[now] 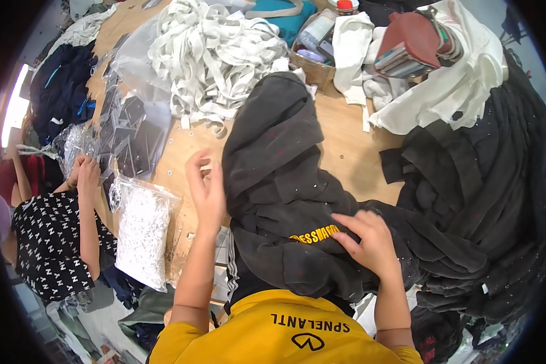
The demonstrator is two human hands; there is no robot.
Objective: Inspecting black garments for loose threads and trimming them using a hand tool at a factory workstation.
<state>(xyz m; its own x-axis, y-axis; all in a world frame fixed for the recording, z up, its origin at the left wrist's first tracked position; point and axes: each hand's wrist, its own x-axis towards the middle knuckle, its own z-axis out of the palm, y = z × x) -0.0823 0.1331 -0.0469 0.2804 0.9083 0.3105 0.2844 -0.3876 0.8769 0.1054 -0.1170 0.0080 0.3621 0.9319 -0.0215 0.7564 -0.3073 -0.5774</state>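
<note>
Left hand (pixel 205 189): empty as far as can be seen, fingers loosely curled, beside the left edge of the garment at centre frame; contact with the cloth cannot be told.

Right hand (pixel 369 241): fingers and thumb spread, not closed on anything, over the garment beside its yellow lettering (pixel 314 235), right of centre; pressure on the cloth cannot be judged.

Garment (pixel 273 148): dark grey-black, bunched in folds, upper centre to lower centre, partly on the table (pixel 340 139), partly over the lap.

Risks, as judged:
1. Slipping. The lap portion hangs off the table; its weight could draw the rest down, neither hand having a closed grip.
2. Mixing. Cloth at right lies close to a dark heap (pixel 467 176) of similar colour; a pull could drag both, or confuse them.
3. Soiling. Pale specks (pixel 275 153) already dot the fabric; more could cling.
4. Spilling. A left-forearm swing could knock the nearby bag.

Containers:
- Clear bag (pixel 164 195), left of centre: packed with white cord-like pieces (pixel 141 236); seal uncertain.
- Clear plastic bag (pixel 159 124), upper left: dark flat pieces (pixel 132 134).
- Cardboard box (pixel 314 74), upper centre: a clear bottle (pixel 316 30) and small items, partly hidden.
</note>
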